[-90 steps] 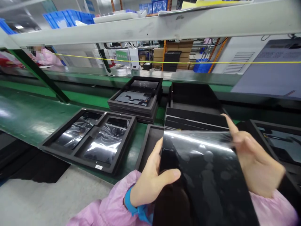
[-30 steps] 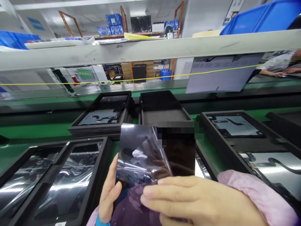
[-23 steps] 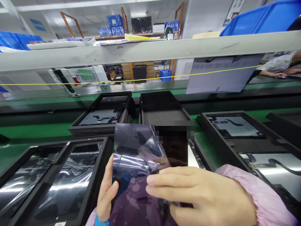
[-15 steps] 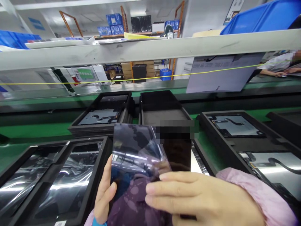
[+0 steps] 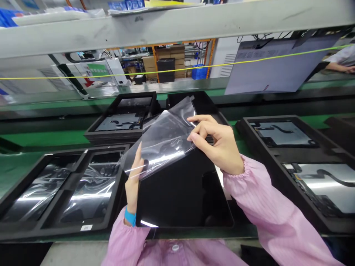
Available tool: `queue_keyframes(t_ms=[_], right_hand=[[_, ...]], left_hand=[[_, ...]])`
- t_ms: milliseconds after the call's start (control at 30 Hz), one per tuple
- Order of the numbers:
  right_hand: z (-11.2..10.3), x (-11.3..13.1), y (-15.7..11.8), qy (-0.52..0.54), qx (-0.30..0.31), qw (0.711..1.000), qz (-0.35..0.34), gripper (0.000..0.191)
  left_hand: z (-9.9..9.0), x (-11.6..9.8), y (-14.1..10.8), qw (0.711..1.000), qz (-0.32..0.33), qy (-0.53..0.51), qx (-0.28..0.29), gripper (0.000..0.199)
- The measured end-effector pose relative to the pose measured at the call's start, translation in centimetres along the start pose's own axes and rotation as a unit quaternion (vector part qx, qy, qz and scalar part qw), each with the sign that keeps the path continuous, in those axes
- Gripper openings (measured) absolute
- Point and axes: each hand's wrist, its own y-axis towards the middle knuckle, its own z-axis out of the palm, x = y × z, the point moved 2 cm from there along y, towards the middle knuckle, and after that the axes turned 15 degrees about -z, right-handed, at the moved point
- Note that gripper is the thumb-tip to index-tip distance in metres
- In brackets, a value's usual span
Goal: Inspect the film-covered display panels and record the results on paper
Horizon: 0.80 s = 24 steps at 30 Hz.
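Head camera: nearest you, your pink sleeves (image 5: 127, 240) come up from the bottom of the view. You have the screen (image 5: 183, 195), a flat, glossy black slab, tilted at the bench's (image 5: 13, 162) front edge; its top lies behind the film (image 5: 166, 140). Your left hand (image 5: 132, 190), a blue band (image 5: 130, 217) at its wrist, clasps the screen's left edge; fingers show through the film, but the back of the grip is hidden. Your right hand (image 5: 219, 144) pinches the film, clear and creased, between thumb and forefinger, lifted off the screen.

Along the front edge, the left tray (image 5: 63, 229), matt black, carries two filmed panels (image 5: 91, 188) bright with glare; its label (image 5: 86, 228) is unreadable. The right tray (image 5: 294, 153) holds grey-backed panels (image 5: 283, 132) with dark ribbons. Green bench top shows behind the left tray. Toward the back edge sit a tray stack (image 5: 119, 135) and a rear tray (image 5: 202, 96), partly covered by the film. Far right, a co-worker's sleeve (image 5: 344, 55) is cut off.
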Motion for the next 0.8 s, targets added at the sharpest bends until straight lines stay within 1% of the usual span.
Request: queue_keyframes(t_ms=[100, 200, 300, 367, 467, 567, 633, 733, 800], right_hand=[[0.0, 0.1, 0.2, 0.009, -0.013, 1.000, 0.008, 0.033], [0.0, 0.1, 0.2, 0.013, -0.019, 1.000, 0.016, 0.033], [-0.1, 0.1, 0.1, 0.010, -0.020, 0.999, 0.024, 0.033], [-0.3, 0.1, 0.0, 0.007, -0.019, 0.999, 0.029, 0.032], [-0.8, -0.3, -0.2, 0.007, -0.017, 0.999, 0.039, 0.030], [-1.4, -1.1, -0.7, 0.011, -0.019, 0.998, 0.053, 0.029], [-1.7, -1.6, -1.1, 0.010, -0.028, 0.998, 0.058, 0.030], [-2.1, -2.0, -1.5, -0.005, -0.043, 0.997, 0.056, 0.032], [-2.3, -2.0, -1.6, -0.018, -0.042, 0.997, 0.061, 0.032]], left_hand=[[-0.4, 0.2, -0.2, 0.999, 0.020, 0.003, -0.039, 0.036], [-0.2, 0.0, -0.4, 0.999, 0.026, -0.004, -0.027, 0.036], [0.3, -0.6, -0.7, 0.998, 0.059, 0.026, -0.020, 0.037], [0.6, -0.9, -0.9, 0.997, 0.069, 0.021, -0.023, 0.038], [1.1, -1.4, -1.2, 0.998, 0.022, -0.055, 0.003, 0.038], [1.8, -2.1, -1.3, 0.991, -0.025, -0.123, 0.046, 0.041], [2.4, -2.5, -1.4, 0.980, -0.051, -0.170, 0.085, 0.048], [3.3, -2.9, -1.3, 0.952, -0.097, -0.248, 0.150, 0.057], [3.7, -2.9, -1.3, 0.942, -0.102, -0.275, 0.163, 0.057]])
